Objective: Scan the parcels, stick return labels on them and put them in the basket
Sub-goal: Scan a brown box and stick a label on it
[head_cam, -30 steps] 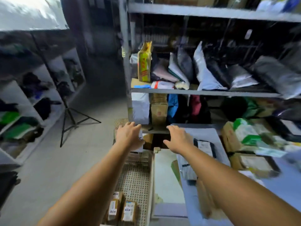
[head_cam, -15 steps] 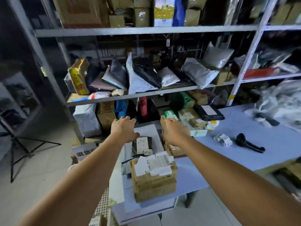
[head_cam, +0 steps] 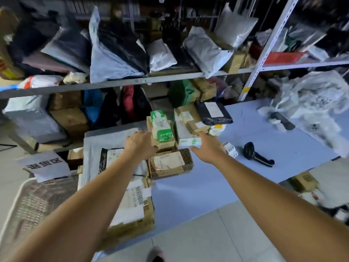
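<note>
A heap of parcels lies on the blue table (head_cam: 188, 191). My left hand (head_cam: 140, 146) reaches over it with fingers apart, touching the left side of a brown box topped by a green and white pack (head_cam: 161, 127). My right hand (head_cam: 206, 148) is open beside a flat white and green box (head_cam: 188, 142). A labelled brown carton (head_cam: 170, 163) sits just below both hands. A big carton with a white label (head_cam: 132, 207) lies nearer me. The black scanner (head_cam: 255, 155) and a roll of return labels (head_cam: 231, 150) lie right of my right hand. The basket (head_cam: 22, 201) stands at lower left.
Metal shelving (head_cam: 132, 82) behind the table is crammed with poly mailers and cartons. A black flat parcel (head_cam: 213, 113) lies at the table's back. Crumpled white plastic (head_cam: 311, 99) fills the right end. A sign with writing (head_cam: 45, 163) rests above the basket. Tiled floor lies below the table edge.
The view has swung right from the basket and aisle to the table. Both hands have moved forward over the parcel heap, now either side of the green-topped box.
</note>
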Action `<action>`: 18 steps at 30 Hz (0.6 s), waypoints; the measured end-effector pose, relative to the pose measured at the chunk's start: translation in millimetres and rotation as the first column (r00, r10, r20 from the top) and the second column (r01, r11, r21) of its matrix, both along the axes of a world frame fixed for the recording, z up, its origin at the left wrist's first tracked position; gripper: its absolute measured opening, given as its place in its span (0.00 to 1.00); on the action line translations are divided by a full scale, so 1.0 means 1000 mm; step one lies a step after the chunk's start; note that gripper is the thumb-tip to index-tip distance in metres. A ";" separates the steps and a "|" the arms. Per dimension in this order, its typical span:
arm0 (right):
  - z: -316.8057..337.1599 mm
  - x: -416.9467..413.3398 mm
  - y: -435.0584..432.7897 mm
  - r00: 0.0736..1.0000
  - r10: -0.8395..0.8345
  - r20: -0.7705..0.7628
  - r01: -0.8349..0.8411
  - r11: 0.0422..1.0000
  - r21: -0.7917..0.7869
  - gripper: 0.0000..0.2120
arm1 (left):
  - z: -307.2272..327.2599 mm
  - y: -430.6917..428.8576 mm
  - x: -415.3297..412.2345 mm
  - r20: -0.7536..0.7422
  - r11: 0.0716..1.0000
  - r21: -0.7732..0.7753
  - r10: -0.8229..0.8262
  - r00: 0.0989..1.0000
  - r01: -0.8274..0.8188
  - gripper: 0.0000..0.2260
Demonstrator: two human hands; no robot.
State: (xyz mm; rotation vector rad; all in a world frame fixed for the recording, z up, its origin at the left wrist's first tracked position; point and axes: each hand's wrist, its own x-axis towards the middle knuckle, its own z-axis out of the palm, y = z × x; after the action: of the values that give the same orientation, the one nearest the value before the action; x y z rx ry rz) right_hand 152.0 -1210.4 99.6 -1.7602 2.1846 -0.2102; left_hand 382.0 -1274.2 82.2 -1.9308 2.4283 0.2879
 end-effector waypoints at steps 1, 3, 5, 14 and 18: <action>-0.008 -0.005 -0.006 1.000 0.009 0.029 -0.009 1.000 -0.001 0.29 | -0.009 -0.001 -0.003 0.015 1.000 0.004 0.022 1.000 -0.022 0.22; -0.029 -0.014 -0.017 0.995 0.030 0.096 -0.034 0.999 0.036 0.30 | -0.030 0.002 -0.007 0.044 0.997 0.041 0.061 0.997 -0.063 0.17; -0.050 -0.023 -0.029 0.988 0.029 0.153 -0.046 0.993 0.110 0.29 | -0.050 0.002 -0.012 0.079 0.983 0.122 0.125 0.989 -0.134 0.16; -0.132 -0.051 -0.072 0.923 -0.042 0.384 -0.083 0.949 0.304 0.27 | -0.092 -0.010 -0.056 0.041 0.810 0.439 0.414 0.909 -0.388 0.16; -0.147 -0.057 -0.079 0.863 -0.078 0.500 -0.100 0.942 0.320 0.20 | -0.108 -0.012 -0.075 0.000 0.715 0.462 0.592 0.806 -0.525 0.12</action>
State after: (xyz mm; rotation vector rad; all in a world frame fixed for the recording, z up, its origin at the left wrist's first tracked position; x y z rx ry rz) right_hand 94.9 -1289.0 -47.5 -1.3379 1.7070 -0.2478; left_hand 306.7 -1286.1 -25.4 -2.4058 1.5444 0.9385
